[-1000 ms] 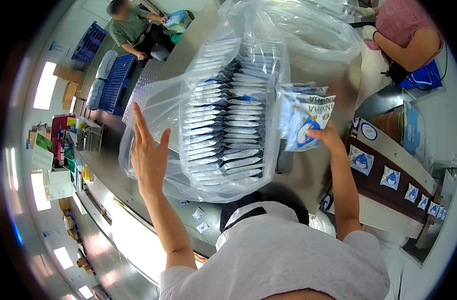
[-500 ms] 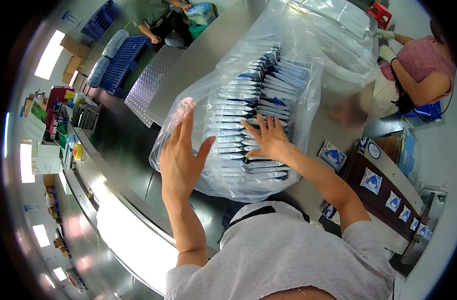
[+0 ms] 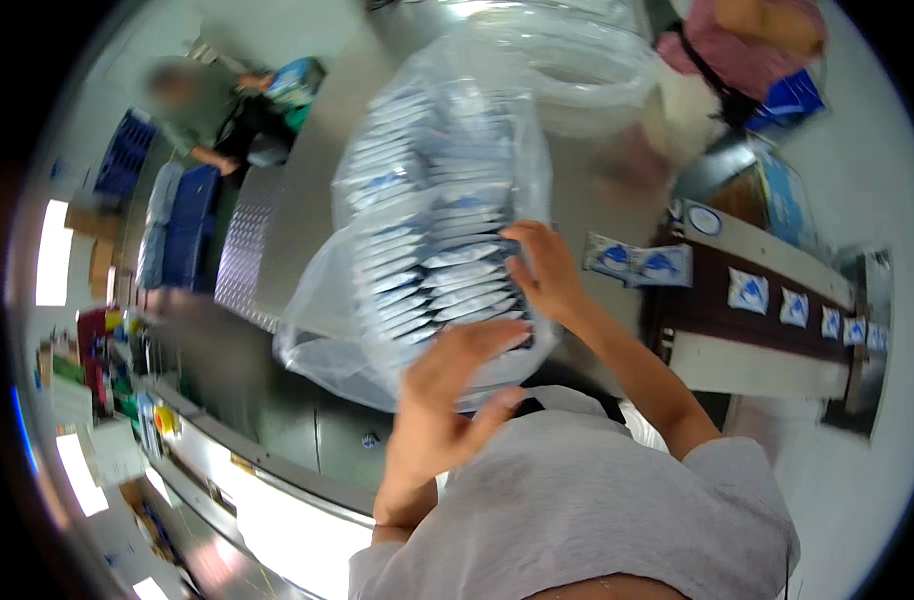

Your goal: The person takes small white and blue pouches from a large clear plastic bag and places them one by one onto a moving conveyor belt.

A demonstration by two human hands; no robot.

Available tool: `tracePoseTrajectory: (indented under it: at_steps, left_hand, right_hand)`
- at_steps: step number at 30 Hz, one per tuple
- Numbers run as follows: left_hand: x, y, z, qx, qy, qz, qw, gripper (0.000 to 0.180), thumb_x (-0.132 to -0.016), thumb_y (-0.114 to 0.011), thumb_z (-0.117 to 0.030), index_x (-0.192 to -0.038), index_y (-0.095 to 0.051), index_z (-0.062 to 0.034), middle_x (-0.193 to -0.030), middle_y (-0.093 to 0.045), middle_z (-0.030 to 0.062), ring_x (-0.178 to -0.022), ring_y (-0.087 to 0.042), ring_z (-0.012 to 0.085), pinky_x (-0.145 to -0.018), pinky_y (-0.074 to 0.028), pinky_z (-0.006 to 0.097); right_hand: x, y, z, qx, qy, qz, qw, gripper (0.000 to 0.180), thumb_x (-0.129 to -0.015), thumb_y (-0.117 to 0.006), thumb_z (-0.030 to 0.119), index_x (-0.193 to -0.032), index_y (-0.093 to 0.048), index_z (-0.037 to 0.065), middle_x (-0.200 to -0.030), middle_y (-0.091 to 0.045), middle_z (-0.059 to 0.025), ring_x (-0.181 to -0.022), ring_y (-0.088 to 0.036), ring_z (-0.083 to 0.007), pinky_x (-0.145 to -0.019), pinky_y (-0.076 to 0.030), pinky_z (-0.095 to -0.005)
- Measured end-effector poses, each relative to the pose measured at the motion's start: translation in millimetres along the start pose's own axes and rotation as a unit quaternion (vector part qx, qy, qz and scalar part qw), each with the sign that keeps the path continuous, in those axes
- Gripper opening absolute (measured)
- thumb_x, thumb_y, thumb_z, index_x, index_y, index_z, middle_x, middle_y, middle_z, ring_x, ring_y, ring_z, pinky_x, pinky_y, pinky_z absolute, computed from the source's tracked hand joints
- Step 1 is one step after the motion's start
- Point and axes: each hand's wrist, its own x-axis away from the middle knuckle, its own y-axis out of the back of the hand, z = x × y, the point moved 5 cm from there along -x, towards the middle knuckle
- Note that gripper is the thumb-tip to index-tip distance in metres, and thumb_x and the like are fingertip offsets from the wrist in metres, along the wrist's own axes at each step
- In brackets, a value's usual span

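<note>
A large clear plastic bag (image 3: 322, 362) lies on the steel table in front of me, holding two long rows of flat white-and-blue packets (image 3: 467, 252) packed tightly side by side. My left hand (image 3: 445, 400) hovers over the near end of the bag, slightly blurred, with thumb and fingers apart and nothing in them. At the right side of the rows is my right hand (image 3: 552, 280). Its fingertips reach the packets' right edge, the thumb stands away from the fingers, and I see nothing gripped.
A brown conveyor (image 3: 712, 312) to the right carries spaced packets; two packets (image 3: 637, 262) lie at its table end. Another clear bag (image 3: 587, 75) sits at the far side, near a person in pink (image 3: 747, 45). Another person (image 3: 202, 110) sits far left, by a blue pallet (image 3: 192, 225).
My left hand has come off the bag's left side toward me and to the right. My right hand has shifted from atop the packets to their right edge. A second packet reached the table end.
</note>
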Motion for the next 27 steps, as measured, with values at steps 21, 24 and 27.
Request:
tracePoseTrajectory:
  at_steps: [21,24,27]
  left_hand:
    - [27.6,-308.2,294.9,-0.307,0.112,0.172,0.929,0.079,-0.072,-0.067,-0.024,-0.139,-0.031,-0.009,-0.149,0.0,0.0263,-0.13,-0.006,0.0575,-0.105,-0.023,0.059]
    - [28.8,-313.5,288.9,-0.271,0.124,0.185,0.936,0.081,-0.069,-0.069,-0.02,-0.14,-0.031,-0.0126,-0.15,0.0,0.0228,-0.132,-0.001,0.056,-0.106,-0.021,0.059]
    - [26.6,-311.4,281.2,-0.293,0.132,0.183,0.929,0.081,-0.069,-0.069,-0.02,-0.14,-0.031,-0.0148,-0.151,0.0,0.0202,-0.133,-0.001,0.0546,-0.106,-0.021,0.058]
  right_hand:
    - [275.5,19.6,-188.0,0.14,-0.271,0.315,0.899,0.021,-0.083,-0.056,0.025,-0.09,-0.059,0.006,-0.089,-0.06,-0.0135,-0.085,-0.058,-0.032,-0.076,-0.048,-0.0405]
    - [219.7,127.0,-197.6,0.055,-0.285,0.167,0.942,0.02,-0.084,-0.054,0.024,-0.088,-0.059,0.005,-0.083,-0.061,-0.014,-0.079,-0.059,-0.0352,-0.072,-0.047,-0.0435]
    - [201.7,238.8,-246.1,0.12,-0.246,0.092,0.957,0.021,-0.083,-0.05,0.019,-0.093,-0.059,0.002,-0.095,-0.059,-0.0171,-0.094,-0.055,-0.0355,-0.083,-0.044,-0.042]
